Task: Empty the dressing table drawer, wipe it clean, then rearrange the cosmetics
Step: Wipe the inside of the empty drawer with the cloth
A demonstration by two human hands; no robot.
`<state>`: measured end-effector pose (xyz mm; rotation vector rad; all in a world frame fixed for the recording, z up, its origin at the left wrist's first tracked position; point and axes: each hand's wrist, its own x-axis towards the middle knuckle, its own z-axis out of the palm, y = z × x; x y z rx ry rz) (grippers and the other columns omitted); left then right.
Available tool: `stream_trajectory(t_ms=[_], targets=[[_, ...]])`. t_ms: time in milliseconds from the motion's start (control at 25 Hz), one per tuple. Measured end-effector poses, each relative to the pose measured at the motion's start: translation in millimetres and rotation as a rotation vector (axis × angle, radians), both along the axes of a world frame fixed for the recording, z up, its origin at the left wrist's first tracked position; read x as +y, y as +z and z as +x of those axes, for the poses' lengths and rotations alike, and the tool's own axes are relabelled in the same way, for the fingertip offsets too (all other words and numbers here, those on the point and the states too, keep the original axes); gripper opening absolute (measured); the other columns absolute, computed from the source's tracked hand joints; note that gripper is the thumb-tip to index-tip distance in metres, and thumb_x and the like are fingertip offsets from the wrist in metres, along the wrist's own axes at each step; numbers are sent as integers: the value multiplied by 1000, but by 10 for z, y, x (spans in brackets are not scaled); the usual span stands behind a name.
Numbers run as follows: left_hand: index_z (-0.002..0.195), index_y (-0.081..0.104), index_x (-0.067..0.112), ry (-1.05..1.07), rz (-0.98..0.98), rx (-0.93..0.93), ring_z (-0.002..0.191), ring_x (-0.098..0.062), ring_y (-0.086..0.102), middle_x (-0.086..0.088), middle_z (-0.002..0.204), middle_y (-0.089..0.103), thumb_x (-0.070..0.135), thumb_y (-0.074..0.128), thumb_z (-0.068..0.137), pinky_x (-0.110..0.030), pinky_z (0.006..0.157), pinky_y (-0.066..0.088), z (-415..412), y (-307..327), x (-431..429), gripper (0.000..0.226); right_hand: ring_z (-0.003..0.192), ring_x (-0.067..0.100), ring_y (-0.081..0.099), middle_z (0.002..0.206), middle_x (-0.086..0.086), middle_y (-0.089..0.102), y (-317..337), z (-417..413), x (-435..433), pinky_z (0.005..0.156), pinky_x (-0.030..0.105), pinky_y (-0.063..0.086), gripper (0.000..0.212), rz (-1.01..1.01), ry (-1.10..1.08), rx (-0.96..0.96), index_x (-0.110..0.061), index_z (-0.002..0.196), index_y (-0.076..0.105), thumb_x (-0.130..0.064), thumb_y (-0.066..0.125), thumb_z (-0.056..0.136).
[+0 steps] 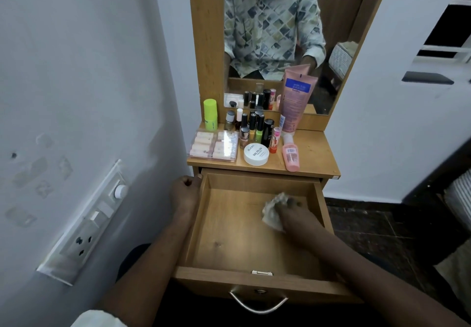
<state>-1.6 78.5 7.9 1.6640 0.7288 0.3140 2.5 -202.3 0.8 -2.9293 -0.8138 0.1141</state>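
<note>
Your drawer (229,240) stands pulled well out from under the dressing table top (314,153), with its metal handle (258,305) hanging on the drawer's front face, nearest you. Inside the drawer, toward its right rear, your right hand (293,213) lies on the wooden floor with the fingers curled round a crumpled whitish cloth (271,212). The cloth bunches out toward the drawer's middle and touches the floor. The hand is blurred, so I cannot tell how each finger lies. Your left hand (184,190) sits outside the drawer at its left rear corner, fingers folded into the palm around nothing, thumb tip touching the top of that corner. The cosmetics all stand on the top, above and behind the drawer. A clear box (214,145) of small tubes sits over the drawer's left rear, with a green stick (210,113) farther back. A cluster of nail-polish bottles (252,125) stands behind the drawer's middle, and a white jar (256,155) sits nearer the drawer than they do. A pink bottle (290,154) lies toward the drawer's right side. A tall pink tube (297,99) leans on the mirror (267,33), farthest from the drawer. A switch panel (84,222) hangs on the wall well to the drawer's left.
</note>
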Motion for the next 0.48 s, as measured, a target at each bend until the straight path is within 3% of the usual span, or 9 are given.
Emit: stream_trajectory(t_ms=[160, 280, 360, 480], targets=[[77, 70, 1, 7, 69, -25, 63, -15, 62, -9, 74, 71, 31, 61, 94, -25, 54, 44, -14, 71, -10, 35, 112, 20, 57, 127, 4, 55, 22, 306, 292, 92, 33, 48, 41, 63, 152, 101, -25, 131, 51, -30, 55, 90], [75, 69, 3, -1, 111, -31, 60, -12, 59, -7, 71, 68, 30, 60, 95, -24, 53, 40, -39, 33, -46, 34, 106, 21, 53, 122, 6, 52, 51, -184, 304, 84, 30, 45, 38, 16, 354, 295, -21, 122, 56, -16, 65, 86], [73, 68, 4, -4, 104, -37, 60, -12, 58, -7, 70, 68, 29, 61, 95, -26, 55, 40, -62, 13, -62, 34, 107, 22, 54, 124, 5, 51, 6, -388, 106, 87, 34, 50, 31, -19, 442, 408, -24, 118, 56, -16, 64, 89], [72, 68, 4, -11, 100, -42, 63, -17, 61, -9, 71, 69, 32, 60, 94, -28, 57, 45, -31, 13, -13, 37, 114, 32, 54, 130, 11, 52, 38, -146, -74, 99, 41, 47, 33, -163, 328, 305, -20, 125, 56, -21, 60, 92]])
